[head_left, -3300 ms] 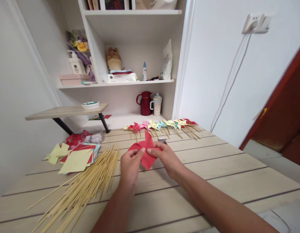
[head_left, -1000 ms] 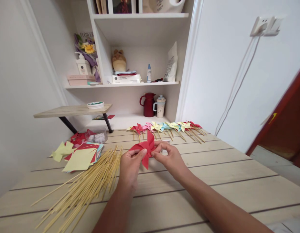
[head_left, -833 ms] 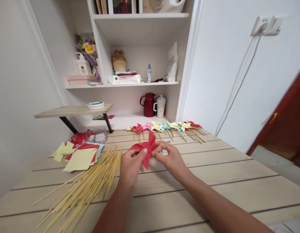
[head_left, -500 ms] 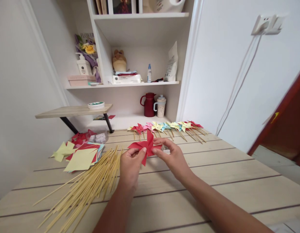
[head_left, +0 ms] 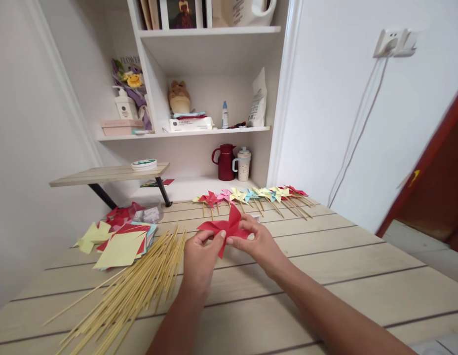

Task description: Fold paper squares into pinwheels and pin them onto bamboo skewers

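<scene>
At far left, a loose stack of paper squares (head_left: pixel 120 241), yellow and red with a blue edge showing, lies flat on the wooden surface (head_left: pixel 362 266); the lower sheets are covered and cannot be counted. Behind the stack, a crumpled red and clear heap (head_left: pixel 131 213) is too small to identify. A fan of bamboo sticks (head_left: pixel 133 291) runs from the lower left edge, where the ends are cut off by the frame, up and right toward the surface centre. The left hand (head_left: pixel 201 256) holds the red paper pinwheel (head_left: pixel 226 229) above the surface centre, thumb and forefinger pinching the near left blade; the remaining fingers curl beneath and are hidden. The pinwheel is held tilted, nearly flat; one blade tip points up and away toward the shelf, another points down toward the person, and the widest span runs left to right. Its centre is covered by fingertips. The right hand (head_left: pixel 260 244) pinches the right blade, thumb on top, with a small pale object partly concealed behind the fingers, not identifiable. Beyond the hands, a row of finished pinwheels (head_left: pixel 251 195) on sticks lies along the far edge of the surface, overlapping one another. Both forearms leave the frame at the bottom.
</scene>
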Demonstrator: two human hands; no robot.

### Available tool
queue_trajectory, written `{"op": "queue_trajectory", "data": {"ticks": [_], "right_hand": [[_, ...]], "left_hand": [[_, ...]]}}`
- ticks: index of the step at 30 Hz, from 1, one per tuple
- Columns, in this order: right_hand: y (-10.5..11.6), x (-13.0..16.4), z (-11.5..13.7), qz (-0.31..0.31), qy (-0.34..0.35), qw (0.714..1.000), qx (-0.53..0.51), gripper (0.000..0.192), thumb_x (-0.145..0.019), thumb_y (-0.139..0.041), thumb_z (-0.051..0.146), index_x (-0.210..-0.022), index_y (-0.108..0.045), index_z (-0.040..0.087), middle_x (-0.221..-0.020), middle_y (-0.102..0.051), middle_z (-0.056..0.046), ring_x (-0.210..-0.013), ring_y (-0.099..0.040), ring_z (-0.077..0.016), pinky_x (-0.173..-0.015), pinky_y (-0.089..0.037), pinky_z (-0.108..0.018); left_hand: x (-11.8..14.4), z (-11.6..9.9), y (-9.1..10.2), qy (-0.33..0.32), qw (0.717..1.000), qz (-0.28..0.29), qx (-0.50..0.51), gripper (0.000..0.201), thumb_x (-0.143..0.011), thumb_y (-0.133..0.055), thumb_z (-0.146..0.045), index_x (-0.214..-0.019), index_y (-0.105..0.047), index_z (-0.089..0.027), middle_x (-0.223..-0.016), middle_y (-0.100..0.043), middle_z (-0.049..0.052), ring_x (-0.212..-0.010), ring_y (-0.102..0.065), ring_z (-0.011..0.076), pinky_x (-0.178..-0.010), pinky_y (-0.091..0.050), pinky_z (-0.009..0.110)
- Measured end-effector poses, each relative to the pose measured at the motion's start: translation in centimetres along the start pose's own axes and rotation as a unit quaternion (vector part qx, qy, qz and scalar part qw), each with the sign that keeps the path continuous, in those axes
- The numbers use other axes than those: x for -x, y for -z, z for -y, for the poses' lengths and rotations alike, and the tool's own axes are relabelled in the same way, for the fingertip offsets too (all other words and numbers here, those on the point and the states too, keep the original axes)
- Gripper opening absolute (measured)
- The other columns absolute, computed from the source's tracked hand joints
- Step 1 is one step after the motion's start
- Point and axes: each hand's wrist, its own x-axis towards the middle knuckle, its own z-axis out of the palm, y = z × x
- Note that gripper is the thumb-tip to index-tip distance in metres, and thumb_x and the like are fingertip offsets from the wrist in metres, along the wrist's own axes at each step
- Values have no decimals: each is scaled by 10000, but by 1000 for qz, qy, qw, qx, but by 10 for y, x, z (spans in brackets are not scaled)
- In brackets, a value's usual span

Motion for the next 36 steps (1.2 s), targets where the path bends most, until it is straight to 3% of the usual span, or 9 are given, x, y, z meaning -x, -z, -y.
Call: {"op": "queue_trajectory", "data": {"ticks": [4, 8, 16, 20, 22, 24, 28, 31, 36], "right_hand": [[-1, 0, 1, -4, 1, 1000, -25, 113, -758, -777, 380, -765, -777, 267, -1183, -670, -49, -1150, -583, -284, -1042, -402, -462], [-1, 1, 2, -10, 5, 999, -50, 134, -759, -767, 349, -688, -733, 241, -1008, -692, -31, -996, -616, -240, -943, -442, -399], [0, -1, -1, 6, -59, 992, -108, 134, -731, -765, 323, -721, -726, 194, -792, -689, -12, -793, -597, -194, -779, -451, -328], [6, -5, 2, 10, -96, 991, -98, 131, -704, -753, 302, -731, -727, 176, -762, -692, -16, -748, -601, -189, -742, -458, -319], [12, -7, 4, 10, -98, 993, -58, 127, -712, -735, 293, -724, -724, 167, -758, -691, -23, -738, -601, -190, -733, -454, -321], [18, -8, 4, 17, -84, 996, 8, 108, -729, -717, 275, -701, -718, 171, -763, -690, -25, -757, -601, -194, -737, -445, -320], [26, -7, 4, 53, -11, 989, 137, 77, -748, -701, 204, -672, -711, 198, -814, -706, -31, -887, -598, -217, -774, -439, -319], [28, -6, 4, 73, 42, 977, 195, 87, -742, -701, 130, -711, -720, 209, -927, -737, -36, -969, -593, -225, -836, -445, -335], [29, -5, 3, 85, 98, 954, 272, 127, -740, -716, 78, -747, -707, 204, -944, -758, -30, -986, -606, -232, -900, -441, -384]], "left_hand": [[0, 0, -1, -3, 1000, 2, 1, 207, -694, -785, -360, -771, -784, -167, -751, -759, 68, -680, -656, 177, -641, -506, 259], [0, 0, -3, -14, 1000, 6, 6, 187, -701, -782, -349, -765, -785, -173, -766, -764, 61, -700, -662, 170, -661, -510, 250], [1, 3, -2, 44, 999, 13, 26, 247, -657, -822, -360, -777, -756, -154, -781, -755, 68, -747, -683, 189, -721, -530, 290], [-3, 4, 3, 49, 997, 55, 2, 493, -659, -830, -333, -1109, -709, -170, -1007, -734, 120, -925, -685, 240, -846, -531, 364], [-7, 5, 7, 23, 998, 51, -38, 756, -643, -847, -308, -1342, -571, -230, -1191, -665, 144, -1060, -652, 271, -914, -513, 411], [-10, 6, 11, -29, 994, 31, -105, 879, -625, -854, -287, -1424, -486, -282, -1333, -567, 150, -1196, -582, 303, -1002, -463, 468], [-13, 4, 13, -143, 954, -10, -262, 590, -596, -851, -263, -1166, -700, -292, -1405, -487, 111, -1343, -429, 354, -1127, -318, 542], [-12, 1, 11, -155, 938, 13, -309, 387, -621, -840, -252, -997, -764, -299, -1408, -499, 86, -1347, -421, 356, -1130, -304, 553], [-8, -1, 9, -157, 930, 65, -327, 231, -661, -811, -194, -865, -776, -296, -1304, -617, 62, -1289, -486, 328, -1108, -313, 556]]}}
